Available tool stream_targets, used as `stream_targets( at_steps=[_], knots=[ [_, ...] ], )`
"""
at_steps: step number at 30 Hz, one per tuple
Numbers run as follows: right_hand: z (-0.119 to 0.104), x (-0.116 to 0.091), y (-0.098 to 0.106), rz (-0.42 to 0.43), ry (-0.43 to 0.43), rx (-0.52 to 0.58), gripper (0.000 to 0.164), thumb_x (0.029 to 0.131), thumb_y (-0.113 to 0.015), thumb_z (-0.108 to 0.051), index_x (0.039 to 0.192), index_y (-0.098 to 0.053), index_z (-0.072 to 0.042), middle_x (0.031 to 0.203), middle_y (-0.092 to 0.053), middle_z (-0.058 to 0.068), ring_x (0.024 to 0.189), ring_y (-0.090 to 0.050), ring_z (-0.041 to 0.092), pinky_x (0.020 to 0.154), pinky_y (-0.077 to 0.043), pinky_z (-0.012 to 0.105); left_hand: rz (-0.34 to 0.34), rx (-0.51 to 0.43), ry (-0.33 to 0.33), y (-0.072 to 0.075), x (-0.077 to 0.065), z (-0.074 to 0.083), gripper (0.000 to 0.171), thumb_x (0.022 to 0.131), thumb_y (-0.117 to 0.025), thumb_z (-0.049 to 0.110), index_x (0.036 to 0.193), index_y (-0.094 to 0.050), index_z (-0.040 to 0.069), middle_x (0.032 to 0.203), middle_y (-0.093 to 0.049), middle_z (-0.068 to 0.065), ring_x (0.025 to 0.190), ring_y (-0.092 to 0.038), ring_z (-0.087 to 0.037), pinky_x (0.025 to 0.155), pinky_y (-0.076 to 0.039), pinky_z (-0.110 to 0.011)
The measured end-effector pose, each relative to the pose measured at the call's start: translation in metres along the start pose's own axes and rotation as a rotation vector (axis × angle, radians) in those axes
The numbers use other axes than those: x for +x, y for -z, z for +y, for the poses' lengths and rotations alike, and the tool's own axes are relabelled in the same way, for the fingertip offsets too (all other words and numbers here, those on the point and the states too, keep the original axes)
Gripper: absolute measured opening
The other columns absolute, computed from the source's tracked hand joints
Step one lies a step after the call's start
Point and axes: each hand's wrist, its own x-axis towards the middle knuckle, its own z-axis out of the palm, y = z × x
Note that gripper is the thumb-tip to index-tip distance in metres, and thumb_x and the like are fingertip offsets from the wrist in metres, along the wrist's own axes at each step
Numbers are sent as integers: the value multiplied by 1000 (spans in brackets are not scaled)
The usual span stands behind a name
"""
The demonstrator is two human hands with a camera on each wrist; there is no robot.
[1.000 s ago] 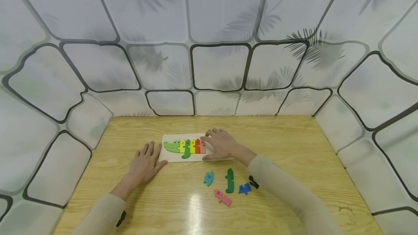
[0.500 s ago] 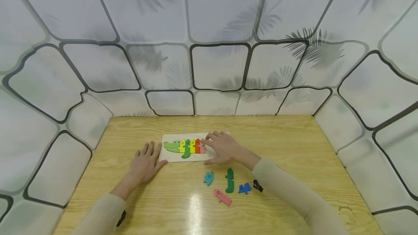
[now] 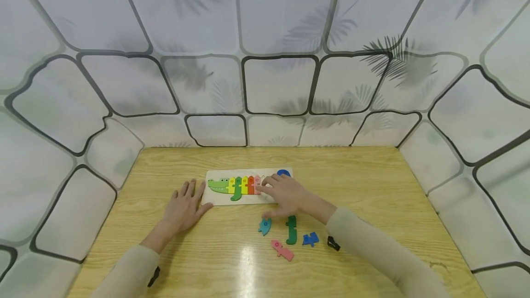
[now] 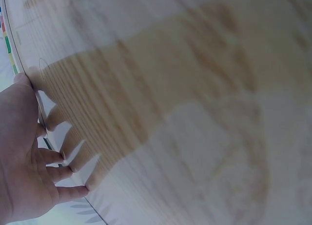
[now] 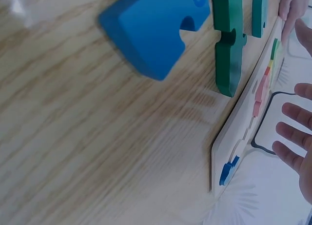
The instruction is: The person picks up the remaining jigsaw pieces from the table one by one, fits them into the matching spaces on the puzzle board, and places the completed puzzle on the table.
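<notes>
Behind everything rises a pale wall [image 3: 277,84] patterned with dark-outlined stones and leafy shadows. In front of it is a wooden table [image 3: 352,169], with a puzzle board [image 3: 219,200] lying flat near its middle. The left hand [image 3: 184,206] rests spread on the table at the board's left end, gripping nothing. The right hand [image 3: 287,196] hovers over the board's right part, fingers loose and apart, grasping nothing. On the board, a crocodile's green head [image 3: 217,186] leads a row of coloured pieces. Nearer me lie a dark green piece [image 3: 291,233], a pink piece [image 3: 282,250], a blue piece [image 3: 310,239] and a light blue piece [image 3: 265,227].
</notes>
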Motion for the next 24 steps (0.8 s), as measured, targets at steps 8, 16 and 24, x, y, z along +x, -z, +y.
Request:
stream_targets(
  at_steps=[8,16,24],
  knots=[
    [-5,-8,1,-34,32,7,84,92,-57,-79,157,-51,-25,146,-61,2,135,-58,27,115,-49,46,-3,-7,4,1,0,2,79,106,-55,55,164,-37,5,164,-38,-33,151,-41,-52,113,-42,-72],
    [-9,-17,4,-39,85,-2,85,91,-59,-80,156,-53,-25,144,-62,0,130,-59,24,110,-50,45,-6,-7,11,3,-1,2,78,106,-56,54,164,-37,5,164,-39,-33,151,-41,-52,113,-42,-72],
    [-12,-26,6,-86,137,-11,83,92,-59,-78,155,-53,-25,146,-61,1,131,-59,21,109,-52,42,-10,-3,12,3,0,2,78,106,-56,55,164,-38,5,164,-39,-33,151,-41,-52,113,-42,-72]
  ],
)
